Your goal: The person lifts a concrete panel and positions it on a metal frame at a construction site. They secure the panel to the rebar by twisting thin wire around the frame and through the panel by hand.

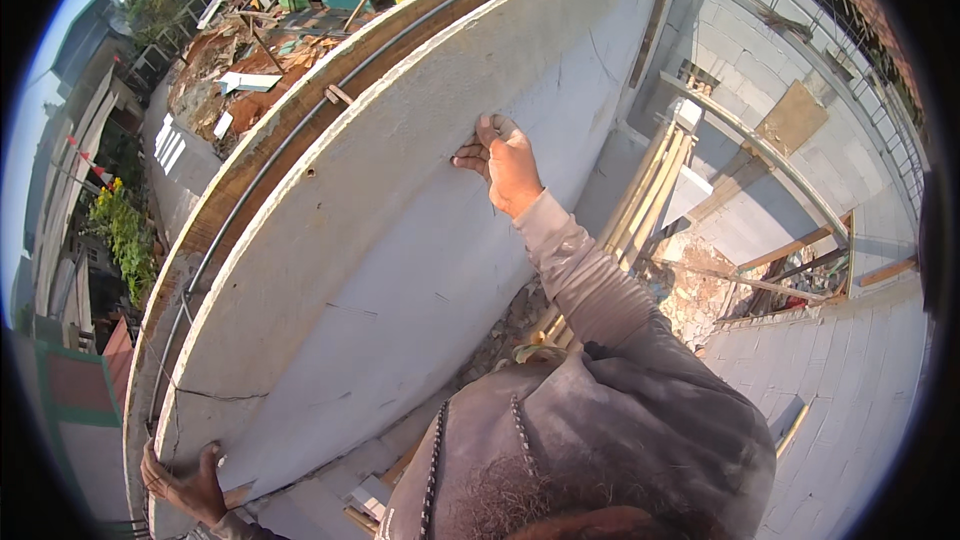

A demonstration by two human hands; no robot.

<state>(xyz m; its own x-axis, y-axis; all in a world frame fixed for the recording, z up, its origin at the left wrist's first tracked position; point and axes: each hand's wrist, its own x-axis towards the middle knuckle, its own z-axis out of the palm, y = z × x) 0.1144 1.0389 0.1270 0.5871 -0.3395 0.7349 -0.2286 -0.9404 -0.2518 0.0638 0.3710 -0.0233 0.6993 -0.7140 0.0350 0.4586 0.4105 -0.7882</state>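
A long, pale board [400, 180] stands on edge in front of me, grey along its upper part and whiter below. Near its lower-left end, my left hand [188, 488] grips the top edge, with the thumb on the near face and fingers over the rim. My right hand [503, 162] is up against the middle of the face, fingers curled into a pinch; whatever they hold is too small to make out. A thin bent wire [225, 397] crosses the face above my left hand. Several short wires poke from the surface.
Behind the board run a dark metal rod [240, 210] and a second, brown-faced board [290, 95]. To the right are light block walls [815, 360], long wooden poles [650, 185], a slanting beam [765, 150] and rubble [695, 285] far below. Houses and plants lie beyond on the left.
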